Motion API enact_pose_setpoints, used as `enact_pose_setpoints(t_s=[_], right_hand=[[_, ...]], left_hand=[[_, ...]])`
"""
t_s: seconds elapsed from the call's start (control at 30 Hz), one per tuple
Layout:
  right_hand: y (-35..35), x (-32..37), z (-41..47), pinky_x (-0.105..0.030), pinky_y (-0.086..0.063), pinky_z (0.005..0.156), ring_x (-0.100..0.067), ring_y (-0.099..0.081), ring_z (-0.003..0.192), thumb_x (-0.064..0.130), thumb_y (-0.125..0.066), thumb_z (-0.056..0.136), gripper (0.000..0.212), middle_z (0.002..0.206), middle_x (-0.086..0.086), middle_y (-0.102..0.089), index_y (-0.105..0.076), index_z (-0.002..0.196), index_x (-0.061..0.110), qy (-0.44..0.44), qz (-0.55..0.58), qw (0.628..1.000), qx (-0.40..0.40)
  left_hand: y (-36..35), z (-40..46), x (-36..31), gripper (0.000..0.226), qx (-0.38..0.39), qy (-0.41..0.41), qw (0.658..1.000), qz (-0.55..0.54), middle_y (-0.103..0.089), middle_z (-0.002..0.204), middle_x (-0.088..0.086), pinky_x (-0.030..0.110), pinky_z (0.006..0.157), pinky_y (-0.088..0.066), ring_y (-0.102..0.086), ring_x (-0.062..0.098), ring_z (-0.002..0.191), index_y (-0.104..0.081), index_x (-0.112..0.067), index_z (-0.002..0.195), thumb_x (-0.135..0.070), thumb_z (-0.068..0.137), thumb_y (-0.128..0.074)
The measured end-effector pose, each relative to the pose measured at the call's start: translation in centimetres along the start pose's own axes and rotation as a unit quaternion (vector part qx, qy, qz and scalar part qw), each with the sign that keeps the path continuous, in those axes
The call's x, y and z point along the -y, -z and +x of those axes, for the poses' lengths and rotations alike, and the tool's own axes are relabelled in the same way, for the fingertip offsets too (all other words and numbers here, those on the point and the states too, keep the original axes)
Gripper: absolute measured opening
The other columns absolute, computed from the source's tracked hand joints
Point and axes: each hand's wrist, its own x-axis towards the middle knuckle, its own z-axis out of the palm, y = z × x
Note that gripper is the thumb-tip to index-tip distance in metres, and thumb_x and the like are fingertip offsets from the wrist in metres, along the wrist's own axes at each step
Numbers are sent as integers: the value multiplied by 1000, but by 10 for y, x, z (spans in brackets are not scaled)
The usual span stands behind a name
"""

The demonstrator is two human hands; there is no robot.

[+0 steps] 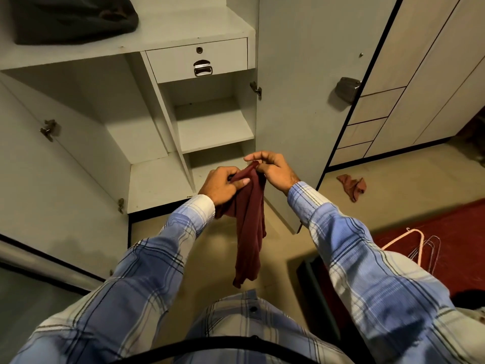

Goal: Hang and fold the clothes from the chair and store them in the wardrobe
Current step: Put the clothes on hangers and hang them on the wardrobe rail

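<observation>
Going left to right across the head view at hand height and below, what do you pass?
Left wardrobe door → left hand → maroon garment → right hand → rust-coloured cloth on the floor → hangers on the red surface.

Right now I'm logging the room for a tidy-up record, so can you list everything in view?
dark red knit garment: one, maroon, hanging between both hands before the open wardrobe
grey open wardrobe: one, pale grey, ahead, shelves bare
grey wardrobe drawer: one, metal handle, closed
dark grey bag: one, on the top shelf, upper left
crumpled reddish cloth: one, on the floor at right
clothes hangers: several, pink and wire, on the red surface at right
wood-look cabinet: one, beige, far right
left hand: grips the garment's top
right hand: pinches the garment's top
</observation>
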Motion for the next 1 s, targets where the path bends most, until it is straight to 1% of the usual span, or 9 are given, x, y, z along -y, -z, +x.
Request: enact_pose_setpoints(t_s=[0.1,0.2,0.27,0.33,0.4,0.5,0.67,0.83,1.0], right_hand=[[0,-1,-3,-33,-51,90,-21,-63,94,8,-64,90,20,101,-7,-67,-65,105,20,-7,26,1000,2],[-2,-9,0,-31,-54,91,-19,-67,99,28,-84,74,41,106,-4,-70,-63,108,21,-24,-17,1000,2],[-5,-12,4,-37,-56,89,-21,-69,94,30,-88,66,39,98,-3,-72,-66,98,22,-43,-36,998,-22],[-7,-13,8,-41,-57,87,-24,-71,88,30,-88,64,32,88,-5,-74,-71,89,20,-50,-18,998,-31],[-9,-10,8,-38,-57,83,-20,-69,77,15,-84,74,15,80,-5,-73,-72,84,16,-39,27,999,-27],[-12,-4,7,-35,-56,77,-17,-65,72,1,-75,80,13,75,-2,-70,-71,80,14,-1,76,997,-12],[-15,12,4,-26,-55,75,-13,-64,76,6,-71,85,8,77,4,-71,-72,85,14,22,166,986,-5],[-5,25,7,-23,-54,69,-11,-64,75,4,-68,86,6,80,0,-70,-71,90,9,25,220,975,-16],[16,16,13,-19,-51,68,-4,-63,70,6,-71,86,5,78,2,-68,-70,87,11,25,131,988,-73]], left_hand=[[-3,2,-1,22,-33,10,999,-3,-57,64,-1,30,64,-40,-49,15,64,-62,-20,69,-27,89,-67],[-4,5,0,18,-47,17,999,9,-63,69,5,33,66,-47,-55,23,68,-63,-15,73,-26,88,-66],[-3,7,1,17,-49,17,998,18,-64,70,6,35,68,-49,-56,24,70,-65,-14,75,-26,87,-66],[-3,6,4,15,-53,21,998,16,-64,70,3,35,71,-49,-56,21,70,-66,-16,76,-26,87,-67],[0,4,7,13,-57,29,998,1,-66,73,2,32,71,-48,-57,20,71,-68,-18,79,-28,87,-69],[6,1,13,8,-49,47,998,-8,-68,77,-2,25,68,-45,-58,14,70,-68,-23,83,-27,83,-75],[11,-3,32,25,-10,110,990,92,-73,91,2,33,82,-56,-68,23,84,-71,-22,99,-24,76,-79],[12,-12,49,8,39,171,972,155,-70,71,5,38,79,-59,-71,26,71,-66,-24,79,-17,78,-71],[24,-9,60,23,-25,212,965,151,-69,101,11,39,89,-53,-64,36,95,-71,-22,102,-18,80,-64]])
